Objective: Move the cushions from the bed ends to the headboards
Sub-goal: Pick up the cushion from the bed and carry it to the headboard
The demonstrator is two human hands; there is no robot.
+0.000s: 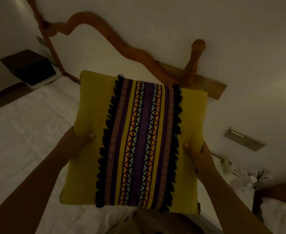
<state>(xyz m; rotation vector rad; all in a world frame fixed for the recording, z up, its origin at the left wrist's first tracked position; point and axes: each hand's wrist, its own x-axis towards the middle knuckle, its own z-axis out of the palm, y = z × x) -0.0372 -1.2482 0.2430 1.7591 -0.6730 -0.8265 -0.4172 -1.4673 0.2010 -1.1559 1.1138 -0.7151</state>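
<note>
Left hand (79,139) and right hand (198,154) grip cushion (95,162) by its side edges | stripe points ahead | headboard (139,53) just beyond, equally near both.

The bed (37,115) is covered with a white, slightly wrinkled sheet (15,154), which is all that can be seen lying on it. At its far end stands a curved wooden headboard (88,16) with a round-topped post (192,65). At the lower right, a corner of a second bed (280,218) shows white bedding.
</note>
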